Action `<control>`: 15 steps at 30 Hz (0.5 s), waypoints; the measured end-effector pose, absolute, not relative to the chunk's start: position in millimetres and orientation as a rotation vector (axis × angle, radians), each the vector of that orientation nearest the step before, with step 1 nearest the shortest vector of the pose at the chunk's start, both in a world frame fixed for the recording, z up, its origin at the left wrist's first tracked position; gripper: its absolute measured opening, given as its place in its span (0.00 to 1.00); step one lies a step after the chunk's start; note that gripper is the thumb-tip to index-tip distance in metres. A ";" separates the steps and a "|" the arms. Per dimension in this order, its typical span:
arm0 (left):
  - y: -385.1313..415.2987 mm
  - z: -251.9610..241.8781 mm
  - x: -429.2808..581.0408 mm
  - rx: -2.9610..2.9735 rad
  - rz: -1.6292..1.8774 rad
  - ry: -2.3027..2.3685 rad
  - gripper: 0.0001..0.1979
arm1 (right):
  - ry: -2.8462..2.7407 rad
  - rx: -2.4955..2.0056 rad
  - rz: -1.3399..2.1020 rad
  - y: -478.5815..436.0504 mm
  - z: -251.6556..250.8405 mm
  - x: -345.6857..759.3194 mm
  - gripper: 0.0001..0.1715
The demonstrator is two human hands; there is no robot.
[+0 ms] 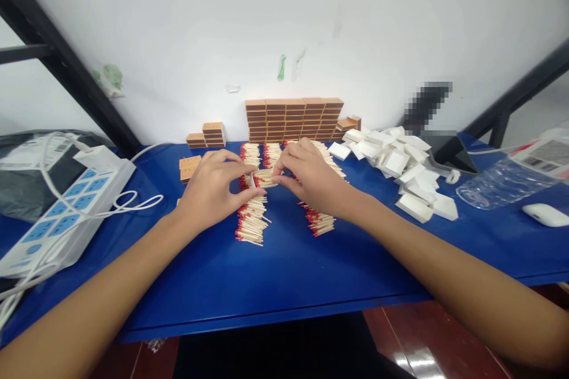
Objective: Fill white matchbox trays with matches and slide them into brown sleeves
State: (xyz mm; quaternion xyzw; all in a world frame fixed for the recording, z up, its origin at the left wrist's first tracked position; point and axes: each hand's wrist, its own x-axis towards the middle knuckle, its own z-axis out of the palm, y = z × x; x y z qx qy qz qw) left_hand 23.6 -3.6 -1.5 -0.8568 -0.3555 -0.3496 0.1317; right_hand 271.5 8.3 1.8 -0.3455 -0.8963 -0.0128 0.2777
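My left hand [212, 186] grips a small white matchbox tray [253, 180] between thumb and fingers; it is seen nearly edge-on. Facing it, my right hand [309, 174] pinches the pale ends of a bunch of matches [265, 177], whose red heads point toward the tray. Whether the heads are inside the tray I cannot tell. Below my hands lies a column of loose red-headed matches [251, 219]. A second match pile [320, 222] is partly covered by my right hand and wrist. More matches [272, 154] lie just behind my hands.
Stacked matchboxes [293, 121] line the wall, with smaller stacks [214, 134] to their left. Many white trays [395, 160] are heaped at right, near a clear plastic bottle [502, 183] and a white mouse-like object [546, 215]. A power strip [66, 213] with cables occupies the left of the blue table [275, 290].
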 end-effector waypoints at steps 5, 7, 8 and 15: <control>-4.8 -1.0 25.0 -2.517 -1.042 -0.978 0.17 | -2.415 -0.918 -0.042 2.8 4.1 269.3 0.06; -4.6 -1.2 24.5 -2.519 -1.041 -0.995 0.17 | -2.404 -0.908 -0.055 2.5 5.1 269.7 0.07; -4.5 -1.2 24.3 -2.519 -1.041 -1.007 0.17 | -2.397 -0.907 -0.063 2.7 5.5 270.1 0.07; -3.8 -1.3 24.3 -2.508 -1.045 -0.972 0.17 | -2.386 -0.926 -0.094 4.5 5.0 271.6 0.08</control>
